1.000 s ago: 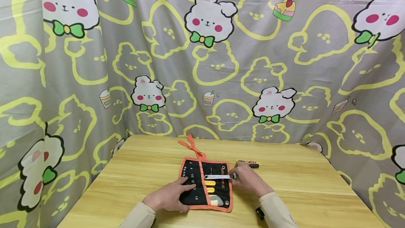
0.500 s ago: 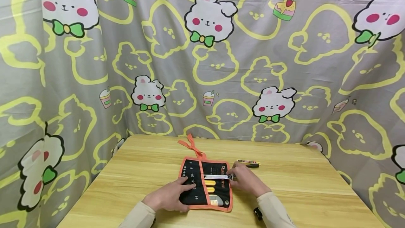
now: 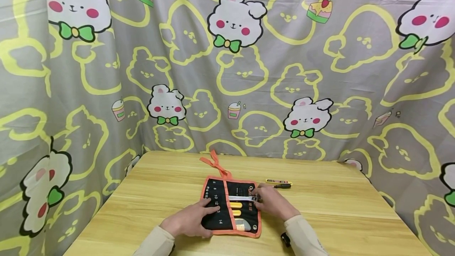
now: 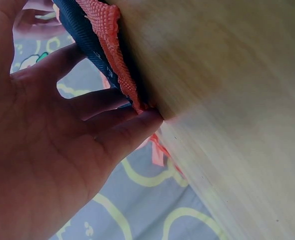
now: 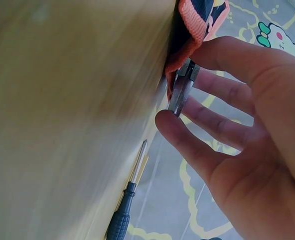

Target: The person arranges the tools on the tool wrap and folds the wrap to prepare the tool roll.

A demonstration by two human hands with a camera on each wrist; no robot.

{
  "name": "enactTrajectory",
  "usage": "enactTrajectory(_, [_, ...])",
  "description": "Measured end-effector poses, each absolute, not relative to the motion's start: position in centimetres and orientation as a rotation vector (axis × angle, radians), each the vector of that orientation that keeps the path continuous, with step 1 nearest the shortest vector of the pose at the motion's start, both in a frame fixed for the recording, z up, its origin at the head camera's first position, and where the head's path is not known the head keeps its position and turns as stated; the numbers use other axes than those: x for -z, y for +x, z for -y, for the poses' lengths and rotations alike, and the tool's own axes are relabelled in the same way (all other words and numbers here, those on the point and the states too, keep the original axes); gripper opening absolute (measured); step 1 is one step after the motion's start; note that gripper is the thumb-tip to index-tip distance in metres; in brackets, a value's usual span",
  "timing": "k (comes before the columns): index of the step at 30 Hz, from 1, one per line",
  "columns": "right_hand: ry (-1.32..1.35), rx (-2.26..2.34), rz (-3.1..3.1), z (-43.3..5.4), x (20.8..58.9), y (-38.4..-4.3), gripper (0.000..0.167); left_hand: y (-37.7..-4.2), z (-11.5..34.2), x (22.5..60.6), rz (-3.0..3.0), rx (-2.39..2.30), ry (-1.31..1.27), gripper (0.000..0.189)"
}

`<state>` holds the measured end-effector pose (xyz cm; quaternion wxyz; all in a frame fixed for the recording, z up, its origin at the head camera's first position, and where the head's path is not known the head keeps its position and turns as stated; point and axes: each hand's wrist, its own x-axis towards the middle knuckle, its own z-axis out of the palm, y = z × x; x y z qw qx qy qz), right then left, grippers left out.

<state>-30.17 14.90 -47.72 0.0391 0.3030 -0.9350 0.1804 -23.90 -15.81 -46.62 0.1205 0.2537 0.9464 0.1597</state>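
Note:
A black tool roll with orange edging lies spread on the table, its pocket panel marked with numbers. My left hand rests on the left side of the roll, fingers extended; in the left wrist view its fingertips touch the orange edge. At the other side, my right hand holds an adjustable wrench by its head. The wrench's handle end is hidden in a pocket. In the right wrist view, fingers and thumb pinch the wrench head. Below the wrench, yellow handles and a grey-and-yellow tool stick out of pockets.
Beyond my right hand lies a screwdriver with a black handle, beside a yellow, printed item. An orange tie strap trails from the roll's far edge. A patterned curtain hangs around the wooden table.
My right hand has moved left with the wrench, and the wrench's handle end has slid into the pocket. The left hand has stayed in place.

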Motion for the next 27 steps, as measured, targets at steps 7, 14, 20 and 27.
enactTrajectory(7, [0.917,-0.564,2.894,-14.5,48.0,-30.4,0.028,-23.8,15.8,46.6,-2.767,-0.466,0.733,0.073])
enactTrajectory(14, [0.905,-0.623,2.918,-14.9,47.8,-30.6,0.027,-23.9,15.8,46.6,-2.767,-0.463,0.729,0.073])
enactTrajectory(20, [0.923,-0.718,2.903,-16.0,47.2,-30.5,0.028,-23.9,15.8,46.6,-2.77,-0.453,0.734,0.073])
enactTrajectory(27, [0.975,-0.716,2.867,-17.2,47.2,-30.8,0.009,-23.9,15.8,46.7,-2.771,-0.459,0.731,0.073])
